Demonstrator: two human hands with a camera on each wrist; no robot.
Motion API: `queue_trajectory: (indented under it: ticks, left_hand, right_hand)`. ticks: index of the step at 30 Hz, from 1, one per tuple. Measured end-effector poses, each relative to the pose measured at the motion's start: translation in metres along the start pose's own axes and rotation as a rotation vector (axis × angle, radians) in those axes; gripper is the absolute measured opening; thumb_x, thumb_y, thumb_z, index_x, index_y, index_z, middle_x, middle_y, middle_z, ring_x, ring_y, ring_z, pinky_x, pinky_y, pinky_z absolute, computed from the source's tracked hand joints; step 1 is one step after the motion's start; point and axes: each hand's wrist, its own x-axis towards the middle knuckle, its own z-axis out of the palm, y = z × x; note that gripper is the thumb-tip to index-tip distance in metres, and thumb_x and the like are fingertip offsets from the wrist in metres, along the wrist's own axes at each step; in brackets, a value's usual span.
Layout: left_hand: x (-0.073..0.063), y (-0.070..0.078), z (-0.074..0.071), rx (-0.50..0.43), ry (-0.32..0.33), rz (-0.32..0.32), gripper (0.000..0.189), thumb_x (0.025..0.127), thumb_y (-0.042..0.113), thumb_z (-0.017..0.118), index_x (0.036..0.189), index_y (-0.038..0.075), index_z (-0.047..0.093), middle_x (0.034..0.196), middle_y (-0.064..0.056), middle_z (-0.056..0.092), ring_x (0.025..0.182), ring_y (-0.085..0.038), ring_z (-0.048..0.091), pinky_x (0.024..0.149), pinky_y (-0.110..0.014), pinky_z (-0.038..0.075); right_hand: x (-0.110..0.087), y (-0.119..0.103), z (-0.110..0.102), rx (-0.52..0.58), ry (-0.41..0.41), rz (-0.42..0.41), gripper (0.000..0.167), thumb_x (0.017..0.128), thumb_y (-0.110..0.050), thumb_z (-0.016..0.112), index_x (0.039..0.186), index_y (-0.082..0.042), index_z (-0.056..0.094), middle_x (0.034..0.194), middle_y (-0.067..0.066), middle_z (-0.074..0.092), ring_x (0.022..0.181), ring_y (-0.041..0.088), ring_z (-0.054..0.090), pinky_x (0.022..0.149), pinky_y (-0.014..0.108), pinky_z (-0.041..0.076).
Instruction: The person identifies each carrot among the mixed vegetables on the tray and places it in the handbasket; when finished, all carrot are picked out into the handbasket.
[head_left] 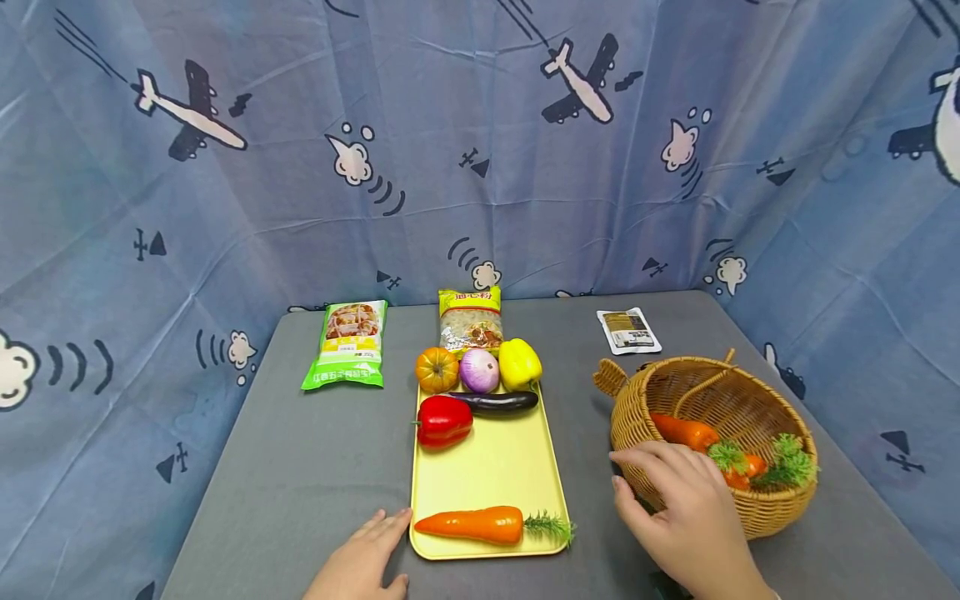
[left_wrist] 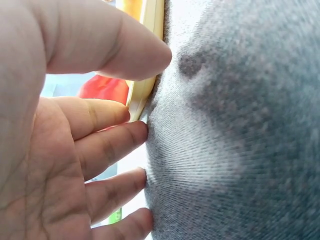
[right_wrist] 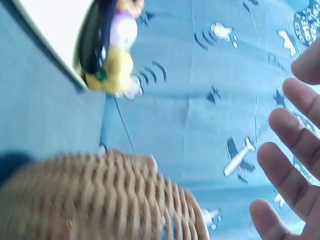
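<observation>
My left hand (head_left: 367, 554) rests by the front left corner of a yellow tray (head_left: 510, 467), fingertips at its rim and on the grey cloth. In the left wrist view its fingers are spread and fairly straight beside the tray edge (left_wrist: 150, 30). A carrot (head_left: 472, 526) with a green top lies across the tray's near end. Farther back on it are a red bell pepper (head_left: 444, 422) and an eggplant (head_left: 502, 402). My right hand (head_left: 678, 508), fingers loosely extended and holding nothing, is over the near left side of a wicker basket (head_left: 783, 515). Carrots (head_left: 684, 431) lie inside the basket.
At the tray's far end sit an orange pumpkin (head_left: 437, 370), a purple onion (head_left: 479, 371) and a yellow bell pepper (head_left: 519, 365). Behind them stands a yellow food bag (head_left: 470, 321). A green bag (head_left: 348, 346) lies back left, a small white packet (head_left: 629, 331) back right.
</observation>
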Motion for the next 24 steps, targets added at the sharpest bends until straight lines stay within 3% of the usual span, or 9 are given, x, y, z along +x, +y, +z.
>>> queue_trajectory:
  ticks: [11,15,24]
  left_hand:
    - [0.001,0.001,-0.001,0.000,-0.014,-0.013,0.077,0.088,0.029,0.080,0.153,-0.003,0.053,0.149,-0.019,0.060,0.142,-0.050,0.049,0.115,-0.063,0.043]
    - [0.001,0.001,-0.002,-0.007,-0.024,-0.018,0.077,0.089,0.030,0.080,0.154,-0.002,0.053,0.149,-0.019,0.060,0.142,-0.050,0.049,0.115,-0.064,0.043]
    - [0.002,0.001,0.001,0.017,-0.011,-0.025,0.077,0.088,0.031,0.081,0.153,-0.001,0.054,0.148,-0.018,0.061,0.141,-0.049,0.050,0.114,-0.063,0.044]
  right_hand:
    - [-0.005,-0.021,0.043,0.097,-0.120,-0.108,0.028,0.083,-0.020,0.082,0.110,-0.026,0.079,0.116,-0.013,0.072,0.104,0.012,0.067,0.093,0.048,0.050]
    - [-0.010,-0.029,0.059,0.094,-0.141,-0.143,0.031,0.081,-0.022,0.086,0.111,-0.028,0.079,0.115,-0.015,0.071,0.102,0.010,0.066,0.090,0.049,0.053]
    - [-0.019,-0.042,0.085,0.071,-0.310,-0.144,0.039,0.081,-0.027,0.090,0.119,-0.025,0.079,0.120,-0.011,0.071,0.110,0.012,0.066,0.092,0.055,0.053]
